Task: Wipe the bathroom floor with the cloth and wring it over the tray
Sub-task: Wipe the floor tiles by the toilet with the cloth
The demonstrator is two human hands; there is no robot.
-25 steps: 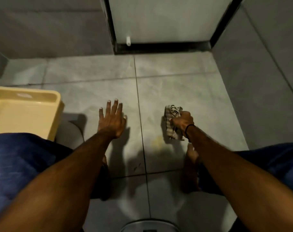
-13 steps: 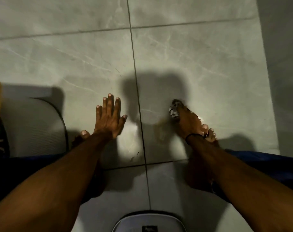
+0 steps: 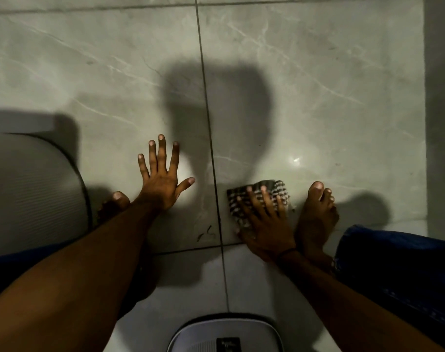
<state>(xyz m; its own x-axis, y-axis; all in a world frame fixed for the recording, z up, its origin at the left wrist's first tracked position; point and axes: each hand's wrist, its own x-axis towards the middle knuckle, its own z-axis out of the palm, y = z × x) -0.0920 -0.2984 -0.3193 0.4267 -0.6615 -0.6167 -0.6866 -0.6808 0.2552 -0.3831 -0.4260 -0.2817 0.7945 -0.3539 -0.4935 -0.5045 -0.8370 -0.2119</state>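
A striped grey-and-white cloth [image 3: 268, 190] lies spread on the pale marble floor tile [image 3: 330, 97], just right of the grout line. My right hand [image 3: 263, 221] presses flat on top of it with fingers spread, covering its near half. Left of the grout line, my left hand [image 3: 163, 179] rests palm-down on the bare tile, fingers apart and holding nothing. The tray is out of view.
My bare right foot [image 3: 316, 214] stands right beside the cloth, and a left toe [image 3: 119, 198] shows next to my left wrist. A grey ribbed rounded object [image 3: 30, 196] sits at the left. A grey device [image 3: 226, 335] lies at the bottom edge. A wall [image 3: 441, 97] runs along the right.
The view has tilted down, so the yellow tray and door left the frame. My right hand went from bunching the cloth to pressing it flat and drew nearer. The left hand stayed planted.
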